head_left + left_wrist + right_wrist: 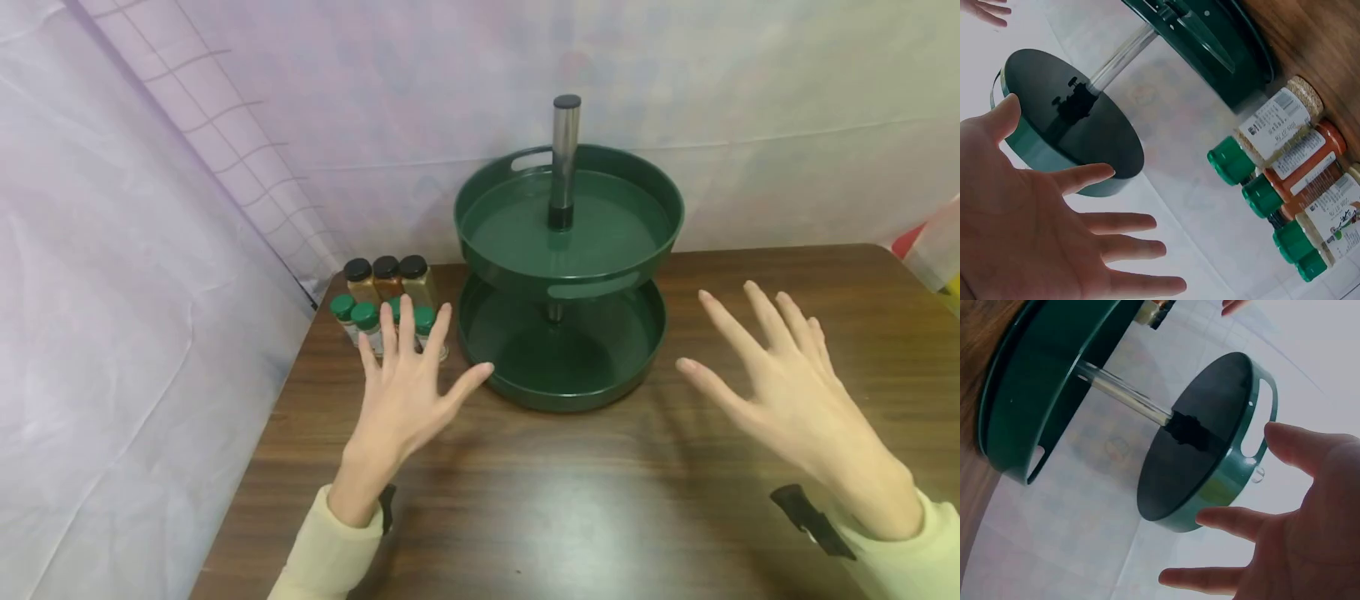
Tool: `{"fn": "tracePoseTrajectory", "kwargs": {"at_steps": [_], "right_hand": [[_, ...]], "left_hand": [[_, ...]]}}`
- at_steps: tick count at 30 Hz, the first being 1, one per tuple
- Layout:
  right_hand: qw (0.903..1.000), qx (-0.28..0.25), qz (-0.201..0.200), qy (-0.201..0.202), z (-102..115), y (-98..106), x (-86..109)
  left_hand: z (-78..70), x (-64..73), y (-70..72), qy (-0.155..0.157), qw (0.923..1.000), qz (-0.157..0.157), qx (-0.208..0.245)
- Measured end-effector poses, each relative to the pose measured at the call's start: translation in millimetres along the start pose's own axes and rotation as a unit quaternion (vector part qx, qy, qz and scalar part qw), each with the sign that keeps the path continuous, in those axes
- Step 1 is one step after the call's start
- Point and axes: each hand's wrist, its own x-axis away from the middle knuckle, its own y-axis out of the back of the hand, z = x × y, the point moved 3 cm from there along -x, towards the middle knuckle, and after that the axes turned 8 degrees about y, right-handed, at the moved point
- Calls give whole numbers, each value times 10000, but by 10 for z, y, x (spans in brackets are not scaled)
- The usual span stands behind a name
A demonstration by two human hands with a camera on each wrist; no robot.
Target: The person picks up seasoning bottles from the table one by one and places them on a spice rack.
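Observation:
A two-tier green round tray stand (570,258) with a chrome post stands toward the back of the table, both tiers bare. My left hand (405,392) hovers left of it with fingers spread, holding nothing and partly covering the spice jars. On the other side, my right hand (787,392) hangs above the table, fingers also spread, with nothing in it. Several green-capped spice jars (365,321) stand left of the stand, in front of black-capped spice bottles (386,283). The left wrist view shows labels on a jar with pale granules (1282,119) and an orange-red jar (1304,156).
The brown wooden table (570,517) ends at the left beside a white hanging sheet (112,375). A pale curtain (787,100) hangs behind the stand. Something red and clear (930,246) shows at the far right edge.

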Motion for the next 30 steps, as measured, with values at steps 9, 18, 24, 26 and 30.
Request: {"fn": "tracePoseTrajectory", "kwargs": {"at_steps": [9,18,24,26,30], "right_hand": [[9995,-11,-286,159,70,112,-84],[9981,-260,-546,80,150,189,-163],[9944,-368,-943,312,221,222,-236],[9929,-390,-1050,392,245,239,-262],[9910,-418,-1174,497,287,260,-305]], "left_hand": [[53,-26,101,100,9995,-145,277],[72,-67,235,104,9979,-474,427],[128,-117,340,170,9952,-794,544],[157,-128,362,233,9942,-860,603],[210,-156,387,335,9927,-947,669]]}}
